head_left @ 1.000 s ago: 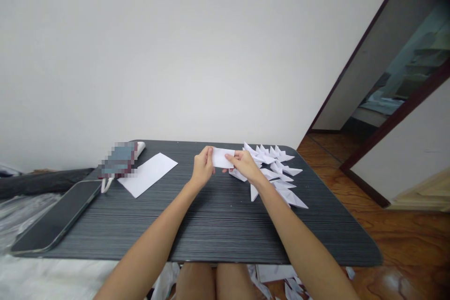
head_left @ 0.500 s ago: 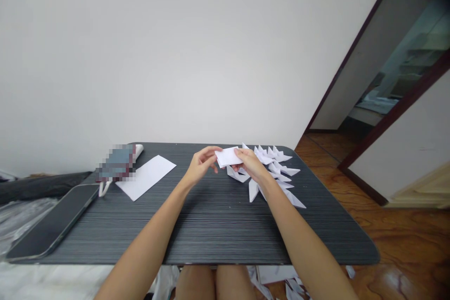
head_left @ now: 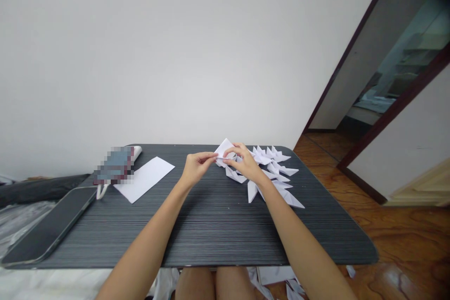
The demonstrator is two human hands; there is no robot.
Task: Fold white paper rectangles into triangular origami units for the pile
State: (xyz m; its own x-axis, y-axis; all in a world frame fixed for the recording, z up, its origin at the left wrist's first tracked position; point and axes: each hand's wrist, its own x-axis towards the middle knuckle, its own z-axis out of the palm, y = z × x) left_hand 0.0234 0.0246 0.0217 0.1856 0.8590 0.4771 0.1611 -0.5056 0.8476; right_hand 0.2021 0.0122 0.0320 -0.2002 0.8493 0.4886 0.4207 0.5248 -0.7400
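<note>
A small folded piece of white paper (head_left: 225, 146) is held up over the far middle of the dark table, one corner pointing upward. My left hand (head_left: 197, 166) pinches its left end between thumb and fingers. On the other side, my right hand (head_left: 244, 161) grips the paper's right part with curved fingers, hiding some of it. Just behind and right of my right hand lie several folded white paper boats (head_left: 276, 168), grouped on the table's right side; my right forearm covers part of the group.
A flat white sheet (head_left: 144, 179) lies at the left of the dark table (head_left: 225, 225). Beside it are a blurred-out object (head_left: 114, 165) with a white loop and a large black phone or tablet (head_left: 49, 227). A white wall rises behind; paper scraps (head_left: 295, 288) lie below the front edge.
The folded paper has turned from a flat rectangle to a corner-up position. My left hand has closed onto its left end, and my right fingers have shifted over it.
</note>
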